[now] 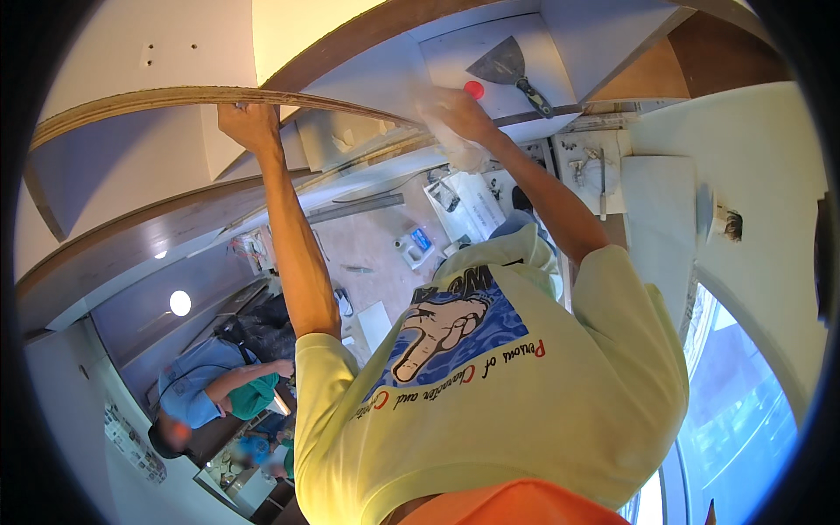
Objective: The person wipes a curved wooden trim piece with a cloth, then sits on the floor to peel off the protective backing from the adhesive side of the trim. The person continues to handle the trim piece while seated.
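Cap, left hand curled round board

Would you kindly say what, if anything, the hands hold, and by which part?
The left hand seems to grip the board by its edge; the right hand is blurred beside a pale thing, its hold unclear.

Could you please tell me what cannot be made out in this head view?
- Right hand, head view: motion blur hides the fingers and their grip.
- Pale item beneath it, head view: blur obscures what it is.
- Left hand, head view: the shelf's wooden edge hides the fingertips.
- Orange headwear, head view: cut off by the lower edge.
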Action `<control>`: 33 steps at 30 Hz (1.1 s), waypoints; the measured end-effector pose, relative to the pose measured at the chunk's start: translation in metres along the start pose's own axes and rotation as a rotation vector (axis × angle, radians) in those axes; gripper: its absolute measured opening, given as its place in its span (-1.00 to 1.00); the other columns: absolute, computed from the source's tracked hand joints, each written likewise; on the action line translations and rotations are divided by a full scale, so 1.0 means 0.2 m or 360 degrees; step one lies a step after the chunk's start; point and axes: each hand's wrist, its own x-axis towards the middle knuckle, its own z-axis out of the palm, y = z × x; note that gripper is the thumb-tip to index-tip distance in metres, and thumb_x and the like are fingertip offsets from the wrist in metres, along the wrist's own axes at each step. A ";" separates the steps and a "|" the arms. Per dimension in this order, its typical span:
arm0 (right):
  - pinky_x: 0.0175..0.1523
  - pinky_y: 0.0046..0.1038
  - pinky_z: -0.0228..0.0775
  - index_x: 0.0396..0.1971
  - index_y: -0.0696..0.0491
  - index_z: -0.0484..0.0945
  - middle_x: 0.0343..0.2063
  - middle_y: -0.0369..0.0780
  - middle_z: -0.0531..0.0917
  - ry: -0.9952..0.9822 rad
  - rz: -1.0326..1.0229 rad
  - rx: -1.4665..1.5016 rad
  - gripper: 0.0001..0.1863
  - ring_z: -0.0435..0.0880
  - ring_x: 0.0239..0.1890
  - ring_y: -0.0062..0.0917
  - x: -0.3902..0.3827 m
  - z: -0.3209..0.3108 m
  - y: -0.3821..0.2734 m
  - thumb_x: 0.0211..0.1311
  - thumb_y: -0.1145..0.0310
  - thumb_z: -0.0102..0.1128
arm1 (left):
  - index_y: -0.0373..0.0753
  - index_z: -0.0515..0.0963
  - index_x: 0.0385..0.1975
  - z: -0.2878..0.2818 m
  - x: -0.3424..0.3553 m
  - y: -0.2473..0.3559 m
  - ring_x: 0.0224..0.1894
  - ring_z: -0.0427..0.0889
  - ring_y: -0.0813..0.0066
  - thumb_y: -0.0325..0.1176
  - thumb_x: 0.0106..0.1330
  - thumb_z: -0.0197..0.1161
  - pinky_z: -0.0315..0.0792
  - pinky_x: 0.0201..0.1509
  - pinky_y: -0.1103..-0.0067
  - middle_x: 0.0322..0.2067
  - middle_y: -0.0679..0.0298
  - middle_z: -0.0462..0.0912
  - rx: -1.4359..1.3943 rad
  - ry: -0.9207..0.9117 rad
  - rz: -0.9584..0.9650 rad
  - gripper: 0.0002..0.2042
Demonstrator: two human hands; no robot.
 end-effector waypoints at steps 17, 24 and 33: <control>0.00 -0.39 0.50 -0.01 0.19 0.61 -0.17 -0.04 0.72 0.0000 0.0191 0.0071 -0.61 0.71 -0.15 -0.31 -0.02 0.03 0.18 0.26 0.25 0.22 | -0.44 0.55 -0.44 0.01 0.00 0.01 -0.49 0.56 0.18 -0.46 0.09 0.21 0.43 -0.35 0.37 -0.52 0.05 0.63 -0.0022 0.0054 0.0013 -0.86; -0.06 -0.39 0.50 -0.01 0.19 0.62 -0.18 -0.02 0.73 -0.0137 0.0128 0.0229 -0.59 0.71 -0.16 -0.33 0.01 0.01 0.19 0.28 0.21 0.20 | -0.44 0.55 -0.42 0.00 0.02 0.00 -0.49 0.56 0.21 -0.45 0.10 0.22 0.44 -0.34 0.41 -0.52 0.05 0.63 0.0068 -0.0026 0.0037 -0.85; -0.05 -0.36 0.50 -0.04 0.21 0.62 -0.24 0.02 0.72 -0.0119 0.0091 0.0111 -0.61 0.72 -0.20 -0.29 -0.03 0.01 0.20 0.26 0.25 0.19 | -0.42 0.52 -0.47 0.00 0.00 0.04 -0.50 0.52 0.37 -0.47 0.12 0.20 0.41 -0.37 0.46 -0.57 0.15 0.60 -0.0035 0.0000 0.0054 -0.88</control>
